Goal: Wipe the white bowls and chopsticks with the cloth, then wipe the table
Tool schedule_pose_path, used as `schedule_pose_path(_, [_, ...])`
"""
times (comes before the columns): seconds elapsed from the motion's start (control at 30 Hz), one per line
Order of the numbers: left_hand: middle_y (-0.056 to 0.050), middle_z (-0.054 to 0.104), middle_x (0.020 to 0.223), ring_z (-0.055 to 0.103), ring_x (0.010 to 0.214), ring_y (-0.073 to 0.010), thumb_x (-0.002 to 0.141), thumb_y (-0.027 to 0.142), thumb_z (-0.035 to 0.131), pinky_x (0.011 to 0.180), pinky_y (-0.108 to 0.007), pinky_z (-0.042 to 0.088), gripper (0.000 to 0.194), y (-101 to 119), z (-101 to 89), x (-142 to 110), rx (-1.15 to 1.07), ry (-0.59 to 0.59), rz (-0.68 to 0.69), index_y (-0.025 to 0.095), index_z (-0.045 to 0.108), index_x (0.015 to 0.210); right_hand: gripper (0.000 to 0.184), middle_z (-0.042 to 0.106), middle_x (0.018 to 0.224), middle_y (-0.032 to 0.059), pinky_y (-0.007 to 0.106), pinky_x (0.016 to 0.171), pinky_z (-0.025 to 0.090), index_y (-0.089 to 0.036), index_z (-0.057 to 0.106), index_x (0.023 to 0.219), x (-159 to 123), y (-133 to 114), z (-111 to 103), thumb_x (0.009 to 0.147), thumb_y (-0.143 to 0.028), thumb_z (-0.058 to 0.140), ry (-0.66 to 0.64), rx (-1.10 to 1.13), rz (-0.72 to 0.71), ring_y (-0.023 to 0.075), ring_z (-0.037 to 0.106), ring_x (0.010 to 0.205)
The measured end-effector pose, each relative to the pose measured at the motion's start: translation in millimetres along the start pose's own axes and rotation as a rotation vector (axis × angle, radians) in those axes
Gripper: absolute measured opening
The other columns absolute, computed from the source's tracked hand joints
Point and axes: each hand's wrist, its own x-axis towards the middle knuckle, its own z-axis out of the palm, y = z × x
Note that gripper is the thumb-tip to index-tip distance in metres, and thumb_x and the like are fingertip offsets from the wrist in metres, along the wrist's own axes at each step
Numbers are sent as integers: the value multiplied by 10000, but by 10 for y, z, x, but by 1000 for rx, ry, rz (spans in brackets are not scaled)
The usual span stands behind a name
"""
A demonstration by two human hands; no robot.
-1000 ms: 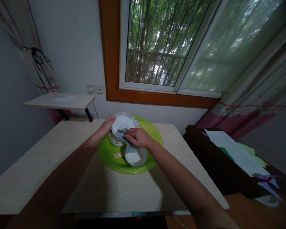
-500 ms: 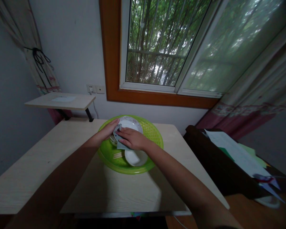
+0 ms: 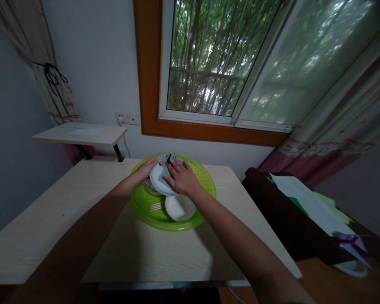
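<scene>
A round green basin sits on a pale wooden table. My left hand grips the left rim of a white plate, tilted up over the basin. My right hand presses a grey cloth flat against the plate's face, fingers stretched out over the cloth. Below the plate lie a white bowl, another small bowl partly hidden, and pale chopsticks.
A small shelf juts from the wall at the back left. At the right stands a dark desk with papers. A window and curtains fill the back wall.
The plate has tipped more upright in my left hand, and my right hand has slid the cloth up and across its face.
</scene>
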Motion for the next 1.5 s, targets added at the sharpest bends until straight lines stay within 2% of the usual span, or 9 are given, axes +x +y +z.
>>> schedule_pose_path(0.2, [-113,760,1083,697,958,-264,832,560,718,856,-366,539,571,68,1,-33,-40,87,73,134,693,1210,591,549,1506,168,469,1203,284,-126,566,1438,48,-12,-86,1085,-519,300,18,-39,130,282,462,1435])
schedule_pose_path(0.33, [-112,753,1073,692,965,-257,830,576,711,855,-358,534,583,87,-17,-36,-31,155,112,127,683,1201,587,756,1154,161,389,1018,444,-137,753,1095,44,7,-208,1096,-475,273,-84,-26,106,255,693,1098])
schedule_pose_path(0.43, [-103,745,1078,683,954,-244,826,569,714,823,-332,527,547,85,-51,-23,-12,182,117,132,694,1155,582,786,988,122,352,899,489,-162,774,974,10,34,-257,1090,-480,300,-131,21,7,234,730,924])
schedule_pose_path(0.73, [-68,724,986,658,883,-213,786,558,744,757,-296,516,477,79,-68,-34,-2,246,100,160,682,1040,398,730,1270,119,358,1068,497,-132,735,1208,-29,42,-139,1064,-304,406,-35,382,-423,215,686,1185])
schedule_pose_path(0.87, [-27,697,863,614,728,-171,739,558,773,663,-270,488,445,35,-54,-25,-40,201,25,183,676,957,402,677,1363,132,383,1131,464,-126,675,1314,-8,1,-94,1063,-288,406,-26,466,-501,207,611,1310])
schedule_pose_path(0.97, [-27,699,852,619,744,-177,729,544,771,706,-289,505,412,8,-49,-7,-47,142,-14,192,678,922,420,583,1482,119,415,1171,424,-165,613,1404,11,-35,-70,1057,-335,447,-27,445,-510,211,543,1386])
schedule_pose_path(1.2, [-90,740,1087,643,1091,-261,808,537,700,998,-391,482,432,-24,-26,-16,106,66,-30,181,712,1054,559,440,1598,124,515,1256,243,-178,482,1523,48,-20,-6,1079,-500,374,-54,164,-292,261,370,1510])
schedule_pose_path(1.37, [-93,748,1095,673,967,-250,812,549,719,913,-390,521,483,9,29,-40,13,6,-36,184,712,1129,581,386,1628,121,537,1259,208,-159,474,1525,33,46,-10,1073,-510,373,-12,36,-12,286,330,1525])
schedule_pose_path(1.5, [-107,747,1112,681,926,-244,820,536,733,838,-359,539,509,55,28,-70,2,46,33,168,707,1171,536,471,1572,150,512,1235,258,-121,581,1430,30,70,-51,1072,-469,386,-9,-22,101,304,375,1498])
